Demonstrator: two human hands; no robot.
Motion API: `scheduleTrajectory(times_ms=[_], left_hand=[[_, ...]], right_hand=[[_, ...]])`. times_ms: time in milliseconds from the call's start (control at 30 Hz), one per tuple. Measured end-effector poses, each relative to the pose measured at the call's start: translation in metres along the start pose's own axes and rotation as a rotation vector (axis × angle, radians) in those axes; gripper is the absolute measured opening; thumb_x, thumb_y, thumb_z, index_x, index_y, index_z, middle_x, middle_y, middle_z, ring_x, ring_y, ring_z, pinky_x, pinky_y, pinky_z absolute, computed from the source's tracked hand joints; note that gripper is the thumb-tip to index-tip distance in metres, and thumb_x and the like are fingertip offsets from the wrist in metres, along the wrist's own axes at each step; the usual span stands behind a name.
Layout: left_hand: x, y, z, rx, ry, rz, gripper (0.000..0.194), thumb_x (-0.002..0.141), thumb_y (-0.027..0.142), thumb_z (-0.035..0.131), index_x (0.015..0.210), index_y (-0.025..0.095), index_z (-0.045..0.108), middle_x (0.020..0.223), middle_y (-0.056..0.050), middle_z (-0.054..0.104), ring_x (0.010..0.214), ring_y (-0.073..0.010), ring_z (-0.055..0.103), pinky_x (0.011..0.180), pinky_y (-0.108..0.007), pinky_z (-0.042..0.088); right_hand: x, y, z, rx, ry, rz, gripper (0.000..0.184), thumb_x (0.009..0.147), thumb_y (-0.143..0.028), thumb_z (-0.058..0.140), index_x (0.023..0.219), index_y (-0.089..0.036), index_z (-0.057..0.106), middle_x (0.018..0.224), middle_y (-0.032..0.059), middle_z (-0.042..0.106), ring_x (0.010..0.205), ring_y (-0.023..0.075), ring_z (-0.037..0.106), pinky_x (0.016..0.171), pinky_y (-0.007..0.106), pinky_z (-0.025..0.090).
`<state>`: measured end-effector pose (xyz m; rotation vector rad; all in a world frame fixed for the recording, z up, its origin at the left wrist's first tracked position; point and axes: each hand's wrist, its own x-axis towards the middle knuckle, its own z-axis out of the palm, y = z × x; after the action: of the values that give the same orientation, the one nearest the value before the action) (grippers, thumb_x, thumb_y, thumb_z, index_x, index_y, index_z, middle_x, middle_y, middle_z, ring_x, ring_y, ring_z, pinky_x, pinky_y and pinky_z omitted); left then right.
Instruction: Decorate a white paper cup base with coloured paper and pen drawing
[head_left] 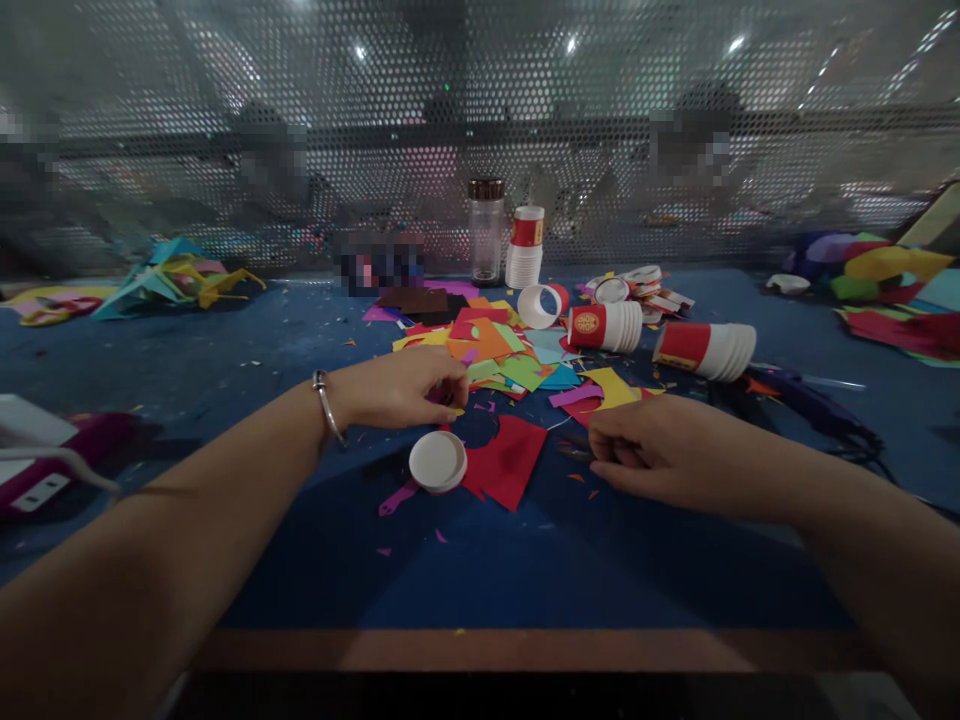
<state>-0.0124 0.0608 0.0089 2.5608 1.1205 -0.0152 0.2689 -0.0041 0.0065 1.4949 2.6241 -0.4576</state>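
My left hand [412, 385], with a bracelet at the wrist, is over the near edge of the paper scraps. Its fingers are curled, thumb close to the forefinger; what lies between them, if anything, is hidden. My right hand [645, 445] is closed just above the table. A thin dark, blade-like object [576, 450] shows blurred beside its fingertips, and I cannot make out its kind. Between the hands lies a cut red paper sheet [510, 462]. A white paper cup [438, 461] stands against its left side, open end up, with a purple paper strip [397, 497] by it.
Colored paper scraps [487, 345] are heaped ahead. Stacked paper cups [607, 327] lie sideways, more [705, 350] at right; another stack [524, 265] stands beside a clear bottle [486, 235]. A dark-handled corded tool [814, 405] lies right, a purple-and-white power strip [67, 460] left. Perforated metal panel behind.
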Motion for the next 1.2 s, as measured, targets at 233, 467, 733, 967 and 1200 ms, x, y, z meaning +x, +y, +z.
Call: scheduleTrajectory(times_ms=[233, 467, 733, 967, 1200], left_hand=[[0.009, 0.002, 0.009, -0.080, 0.106, -0.017, 0.010, 0.088, 0.023, 0.057, 0.088, 0.017, 0.065, 0.091, -0.004, 0.067, 0.082, -0.0172, 0.058, 0.074, -0.028, 0.043], [0.020, 0.021, 0.022, -0.120, 0.120, 0.086, 0.027, 0.086, 0.035, 0.068, 0.104, 0.016, 0.068, 0.105, -0.008, 0.070, 0.093, -0.0208, 0.062, 0.081, -0.031, 0.046], [0.022, 0.038, 0.028, -0.223, 0.127, 0.113, 0.008, 0.077, 0.019, 0.075, 0.078, 0.016, 0.067, 0.083, -0.003, 0.068, 0.079, -0.0175, 0.058, 0.070, -0.029, 0.041], [0.035, 0.024, 0.029, -0.533, 0.463, 0.003, 0.013, 0.080, 0.019, 0.072, 0.081, 0.017, 0.059, 0.075, 0.002, 0.063, 0.065, -0.0113, 0.054, 0.063, -0.026, 0.043], [0.040, 0.009, 0.026, -0.973, 0.648, -0.170, 0.024, 0.076, 0.004, 0.070, 0.093, 0.016, 0.059, 0.071, 0.003, 0.061, 0.059, -0.0089, 0.058, 0.058, -0.023, 0.047]], right_hand=[[-0.001, 0.000, 0.000, -0.011, 0.004, -0.007, 0.012, 0.085, -0.026, 0.055, 0.075, -0.020, 0.058, 0.063, -0.0001, 0.060, 0.054, 0.0140, 0.051, 0.055, 0.027, 0.033], [-0.002, 0.001, -0.002, 0.008, -0.032, 0.006, 0.013, 0.086, -0.028, 0.055, 0.075, -0.021, 0.056, 0.064, -0.0003, 0.060, 0.055, 0.0147, 0.052, 0.055, 0.027, 0.032], [-0.001, -0.001, -0.001, 0.016, -0.024, 0.019, 0.015, 0.088, -0.030, 0.056, 0.075, -0.022, 0.057, 0.068, 0.0011, 0.062, 0.059, 0.0176, 0.054, 0.057, 0.029, 0.033], [-0.002, 0.000, 0.000, 0.008, -0.015, 0.014, 0.019, 0.089, -0.031, 0.059, 0.073, -0.021, 0.055, 0.065, 0.0005, 0.060, 0.057, 0.0163, 0.052, 0.056, 0.028, 0.032], [0.001, 0.002, 0.000, -0.015, 0.029, 0.001, 0.025, 0.090, -0.036, 0.059, 0.070, -0.022, 0.054, 0.063, 0.0002, 0.059, 0.056, 0.0158, 0.050, 0.055, 0.028, 0.030]])
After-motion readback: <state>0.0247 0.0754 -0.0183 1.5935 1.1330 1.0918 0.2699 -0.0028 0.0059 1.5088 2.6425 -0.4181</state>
